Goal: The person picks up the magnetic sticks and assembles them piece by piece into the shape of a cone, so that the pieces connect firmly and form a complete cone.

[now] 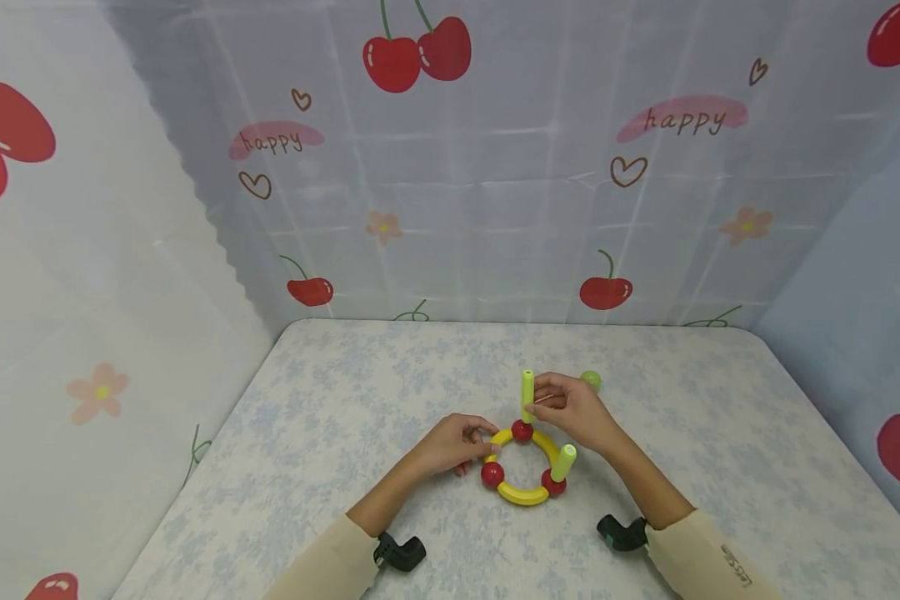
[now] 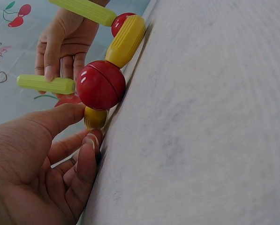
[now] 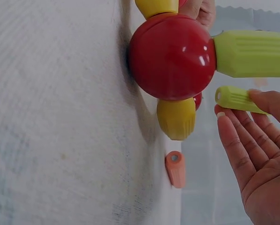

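Observation:
A ring of curved yellow pieces (image 1: 523, 495) joined by red balls (image 1: 492, 475) lies on the table. My left hand (image 1: 450, 443) pinches the ring's left yellow piece (image 2: 95, 118) between thumb and fingers. Above the ring's far red ball (image 1: 522, 431), my right hand (image 1: 576, 408) pinches an upright light green rod (image 1: 527, 393). The rod's lower end overlaps that ball in the head view; in the right wrist view its end hole faces the ring. A second green rod (image 1: 564, 462) stands tilted on the near right red ball (image 1: 553, 482).
Behind my right hand lies a green ball (image 1: 591, 381). A salmon-coloured rod (image 3: 176, 169) rests on the table beyond the ring in the right wrist view. A cherry-printed curtain (image 1: 465, 192) hangs along the back edge of the patterned table (image 1: 270, 492).

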`<state>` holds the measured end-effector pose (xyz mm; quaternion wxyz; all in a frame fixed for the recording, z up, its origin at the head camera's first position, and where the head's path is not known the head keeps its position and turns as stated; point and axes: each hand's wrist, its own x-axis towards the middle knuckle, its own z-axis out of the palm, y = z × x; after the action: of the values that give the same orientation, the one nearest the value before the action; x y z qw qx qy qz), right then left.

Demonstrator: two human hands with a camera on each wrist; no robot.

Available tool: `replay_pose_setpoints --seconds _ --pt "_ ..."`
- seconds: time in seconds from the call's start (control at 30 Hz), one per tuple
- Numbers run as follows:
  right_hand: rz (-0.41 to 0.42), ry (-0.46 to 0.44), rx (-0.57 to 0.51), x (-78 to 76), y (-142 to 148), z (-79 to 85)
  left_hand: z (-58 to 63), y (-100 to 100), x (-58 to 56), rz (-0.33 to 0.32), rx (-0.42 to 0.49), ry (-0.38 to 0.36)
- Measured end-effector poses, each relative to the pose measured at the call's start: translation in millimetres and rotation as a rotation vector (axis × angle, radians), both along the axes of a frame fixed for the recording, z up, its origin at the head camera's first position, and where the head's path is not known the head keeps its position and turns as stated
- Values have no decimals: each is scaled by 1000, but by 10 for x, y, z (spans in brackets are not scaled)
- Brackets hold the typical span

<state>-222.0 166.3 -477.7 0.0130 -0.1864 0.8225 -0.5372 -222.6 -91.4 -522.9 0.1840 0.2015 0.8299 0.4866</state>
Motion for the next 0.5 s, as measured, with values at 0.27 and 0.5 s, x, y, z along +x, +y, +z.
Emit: replay_pose_setpoints --seconds 0.27,0.5 --pt "35 24 -2 -30 -6 -58 -7 -1 -6 -11 3 5" --pt "33 63 43 -19 -16 -66 -1 1 1 -6 5 3"
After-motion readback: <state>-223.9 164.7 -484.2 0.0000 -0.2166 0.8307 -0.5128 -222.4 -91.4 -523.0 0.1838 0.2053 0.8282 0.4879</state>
